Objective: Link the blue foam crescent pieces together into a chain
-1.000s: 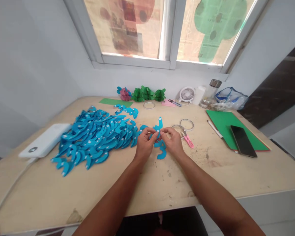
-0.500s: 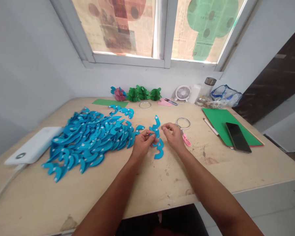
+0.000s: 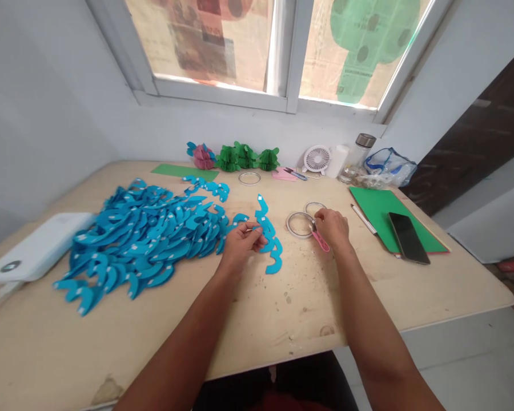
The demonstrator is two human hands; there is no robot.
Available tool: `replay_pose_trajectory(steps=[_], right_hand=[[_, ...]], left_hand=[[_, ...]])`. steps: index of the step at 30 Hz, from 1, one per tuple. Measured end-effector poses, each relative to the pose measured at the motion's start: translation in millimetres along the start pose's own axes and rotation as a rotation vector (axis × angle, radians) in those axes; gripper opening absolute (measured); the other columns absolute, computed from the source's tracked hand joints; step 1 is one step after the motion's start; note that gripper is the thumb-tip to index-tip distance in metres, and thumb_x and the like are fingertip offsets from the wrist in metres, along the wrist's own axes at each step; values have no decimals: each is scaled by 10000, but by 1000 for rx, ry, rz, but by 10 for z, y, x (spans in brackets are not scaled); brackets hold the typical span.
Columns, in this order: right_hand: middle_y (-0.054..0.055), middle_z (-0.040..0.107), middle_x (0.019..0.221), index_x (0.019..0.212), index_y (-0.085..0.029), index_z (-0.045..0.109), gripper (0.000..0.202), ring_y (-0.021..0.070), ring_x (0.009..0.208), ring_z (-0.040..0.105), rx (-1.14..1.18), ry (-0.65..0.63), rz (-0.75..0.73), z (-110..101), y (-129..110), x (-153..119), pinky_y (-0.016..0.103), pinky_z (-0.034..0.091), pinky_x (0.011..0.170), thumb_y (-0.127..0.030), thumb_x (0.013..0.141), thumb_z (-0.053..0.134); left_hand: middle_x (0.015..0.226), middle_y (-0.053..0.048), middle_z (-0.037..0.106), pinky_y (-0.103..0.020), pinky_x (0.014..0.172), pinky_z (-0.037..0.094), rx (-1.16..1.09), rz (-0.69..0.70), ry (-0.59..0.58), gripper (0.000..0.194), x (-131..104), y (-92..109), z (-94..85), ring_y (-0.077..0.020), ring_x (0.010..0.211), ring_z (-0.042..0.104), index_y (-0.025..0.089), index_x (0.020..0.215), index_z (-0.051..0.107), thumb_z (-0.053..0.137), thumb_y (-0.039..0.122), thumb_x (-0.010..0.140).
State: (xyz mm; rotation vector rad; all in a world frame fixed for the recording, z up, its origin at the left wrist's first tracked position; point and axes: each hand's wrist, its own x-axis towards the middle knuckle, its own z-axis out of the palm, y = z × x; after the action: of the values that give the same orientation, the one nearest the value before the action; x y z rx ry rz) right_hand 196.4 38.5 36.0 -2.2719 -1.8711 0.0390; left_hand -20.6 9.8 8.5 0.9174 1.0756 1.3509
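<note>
Head view: the right hand (image 3: 332,227) has left the blue paper strip (image 3: 276,249) for the tape rings (image 3: 300,236) at its nine o'clock, grip unclear; the left hand (image 3: 241,244) pinches the strip at its three o'clock, apparently steadying it alone.

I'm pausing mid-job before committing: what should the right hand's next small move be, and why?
Probably to grip the pink loop-handled metal tool: the right hand has its fingertips close beside it, while the left hand pinches the chain of curved blue papery pieces, keeping it steady.
</note>
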Motion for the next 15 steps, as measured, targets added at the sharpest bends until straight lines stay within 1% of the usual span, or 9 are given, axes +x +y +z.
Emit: replay_pose_trajectory(steps=[4, 9, 15], right_hand=[[79, 689, 917, 903, -225, 679, 258, 233, 934, 584, -35, -42, 3, 1, -13, 1, 336, 365, 760, -172, 812, 443], [73, 693, 889, 859, -224, 677, 229, 234, 907, 593, -49, -59, 9, -2, -16, 0, 335, 364, 743, -195, 805, 456], [92, 687, 871, 815, -202, 666, 205, 233, 881, 601, -55, -68, 13, 15, -34, 1, 335, 368, 738, -207, 806, 462]], left_hand=[[465, 6, 577, -210, 408, 350, -10, -10, 2, 171, 2, 2, -2, -96, 399, 483, 140, 767, 616, 672, 226, 631], [474, -3, 589, -214, 399, 354, -11, 5, 13, 161, 15, -12, -3, -100, 396, 487, 149, 752, 624, 682, 216, 617], [467, -1, 583, -222, 394, 361, -2, 10, 1, 133, 7, 14, 2, -106, 393, 487, 158, 717, 627, 681, 231, 620]])
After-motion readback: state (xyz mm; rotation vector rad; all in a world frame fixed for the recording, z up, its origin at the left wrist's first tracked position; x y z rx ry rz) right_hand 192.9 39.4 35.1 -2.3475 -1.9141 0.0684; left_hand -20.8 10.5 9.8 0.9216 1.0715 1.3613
